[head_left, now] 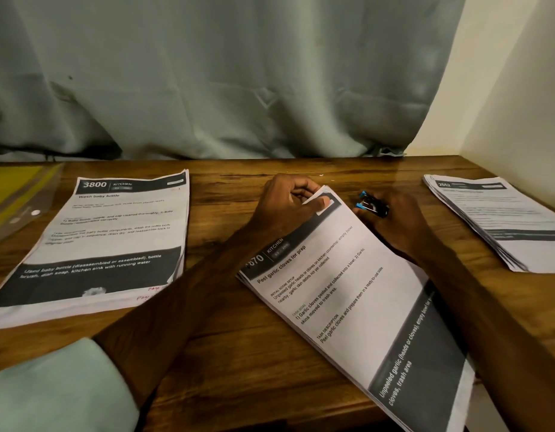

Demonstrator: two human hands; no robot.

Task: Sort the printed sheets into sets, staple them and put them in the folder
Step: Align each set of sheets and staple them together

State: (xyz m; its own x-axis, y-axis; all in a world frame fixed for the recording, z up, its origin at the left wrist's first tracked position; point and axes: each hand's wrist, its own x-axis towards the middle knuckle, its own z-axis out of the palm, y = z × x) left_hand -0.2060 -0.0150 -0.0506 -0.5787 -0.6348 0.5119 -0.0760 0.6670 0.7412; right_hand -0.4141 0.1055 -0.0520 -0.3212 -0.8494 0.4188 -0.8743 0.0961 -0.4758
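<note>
Our left hand (288,201) pinches the far corner of the middle set (347,291), thumb on top of the page and fingers curled under. Our right hand (394,222) is curled round a small blue and black stapler (371,204), held just beside that same corner. This set lies slanted on the wooden table (232,344), its near end reaching past the table's front edge. Its dark header shows "670" with the first digit hidden by our wrist, then "KITCHEN", and under that the title "Peel garlic cloves for prep". Lower down we read "Garlic cloves peeled and collected into a bowl" and "Peel garlic cloves and prepare them in a ready-to-use state". The dark band at the foot reads "Unpeeled garlic (heads or cloves), empty bowl for" and "cloves, trash area".

To the left lies another set (114,241), headed "3800 | KITCHEN" and "Wash baby bottle". Its band reads "Used baby bottle (disassembled or assembled), bottle brush, dish soap, kitchen sink with running water". Red handwriting at its lower right corner seems to say "Page". The folder (15,198), clear over yellow, sits at the far left edge. A third stack (503,222) rests at the right, its print too blurred to read. A grey-green curtain (207,76) hangs behind.
</note>
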